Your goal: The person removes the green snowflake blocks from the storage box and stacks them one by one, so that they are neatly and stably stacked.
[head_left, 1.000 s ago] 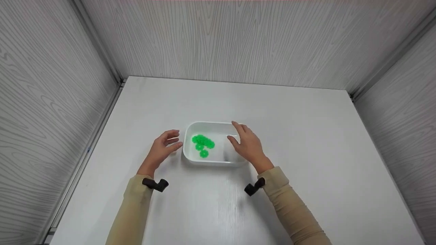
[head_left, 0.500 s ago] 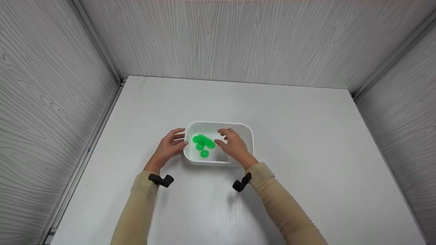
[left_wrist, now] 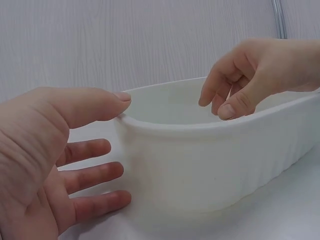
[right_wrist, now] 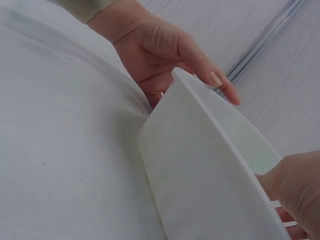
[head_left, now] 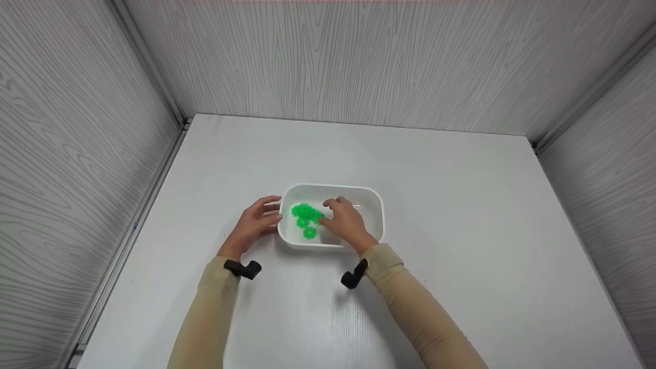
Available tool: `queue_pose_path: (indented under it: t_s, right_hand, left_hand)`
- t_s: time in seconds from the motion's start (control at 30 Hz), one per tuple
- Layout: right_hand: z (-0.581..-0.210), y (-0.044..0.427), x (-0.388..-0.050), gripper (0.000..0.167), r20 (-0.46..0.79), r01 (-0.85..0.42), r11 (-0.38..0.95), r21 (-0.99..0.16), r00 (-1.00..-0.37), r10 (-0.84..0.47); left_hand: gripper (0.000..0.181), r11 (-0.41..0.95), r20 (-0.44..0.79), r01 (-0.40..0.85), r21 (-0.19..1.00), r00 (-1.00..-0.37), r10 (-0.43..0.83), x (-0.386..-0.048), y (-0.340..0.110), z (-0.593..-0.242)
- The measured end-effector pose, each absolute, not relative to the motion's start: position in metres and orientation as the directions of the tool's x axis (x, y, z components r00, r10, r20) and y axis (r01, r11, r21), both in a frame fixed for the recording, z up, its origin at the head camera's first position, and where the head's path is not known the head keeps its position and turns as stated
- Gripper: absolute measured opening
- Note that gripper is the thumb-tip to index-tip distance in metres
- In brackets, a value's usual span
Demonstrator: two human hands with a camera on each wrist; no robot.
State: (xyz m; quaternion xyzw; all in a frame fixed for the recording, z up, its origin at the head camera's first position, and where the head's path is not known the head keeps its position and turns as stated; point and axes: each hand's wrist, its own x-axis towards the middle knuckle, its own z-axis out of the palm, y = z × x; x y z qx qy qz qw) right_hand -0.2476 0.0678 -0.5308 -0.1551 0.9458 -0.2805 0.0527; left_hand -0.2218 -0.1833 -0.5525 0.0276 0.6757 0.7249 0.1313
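Observation:
A white oblong plastic tub (head_left: 380,207) stands on the table with several small green flower-shaped pieces (head_left: 306,211) bunched in its left half. One green piece (head_left: 309,233) lies nearer the front wall. My left hand (head_left: 252,225) is at the tub's left end; in the left wrist view the thumb (left_wrist: 97,106) rests at the rim and the straight fingers (left_wrist: 95,176) spread beside the outer wall. My right hand (head_left: 344,224) dips into the tub, fingers loosely bent and thumb tip by the green pieces. In the right wrist view the tub wall hides its fingertips.
A white tabletop (head_left: 451,205) extends on all sides of the tub. Grey wood-grain panels (head_left: 328,61) enclose it at the back, left and right, with metal rails (head_left: 148,205) along the left edge. Black wrist cameras (head_left: 243,269) sit on both sleeves.
My right hand has moved left and down from over the tub's right end to the green pieces. My left hand has come right, up to the tub's left end.

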Motion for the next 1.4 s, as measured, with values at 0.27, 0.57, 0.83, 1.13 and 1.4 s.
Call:
queue_pose_path:
  t_s: [0.27, 0.57, 0.83, 1.13, 1.4]
  right_hand:
    - [-0.535, 0.059, -0.250, 0.041, -0.069, -0.232, 0.852, -0.470, -0.952, -0.298]
    - [-0.542, 0.056, -0.248, 0.038, -0.138, -0.188, 0.895, -0.404, -0.955, -0.263]
    - [-0.547, 0.055, -0.250, 0.034, -0.142, -0.205, 0.899, -0.387, -0.950, -0.277]
    - [-0.544, 0.055, -0.255, 0.035, -0.148, -0.174, 0.883, -0.436, -0.954, -0.262]
    - [-0.535, 0.059, -0.259, 0.038, -0.091, -0.181, 0.861, -0.475, -0.963, -0.253]
  left_hand:
    - [0.058, -0.084, -0.127, -0.157, 0.984, -0.950, 0.286, -0.224, -0.184, -0.560]
    - [0.049, -0.112, -0.123, -0.154, 0.982, -0.962, 0.243, -0.226, -0.180, -0.575]
    - [0.050, -0.173, -0.137, -0.181, 0.968, -0.961, 0.241, -0.226, -0.178, -0.579]
    - [0.051, -0.185, -0.135, -0.180, 0.966, -0.963, 0.233, -0.225, -0.178, -0.580]
    - [0.051, -0.173, -0.125, -0.166, 0.971, -0.966, 0.225, -0.225, -0.181, -0.579]
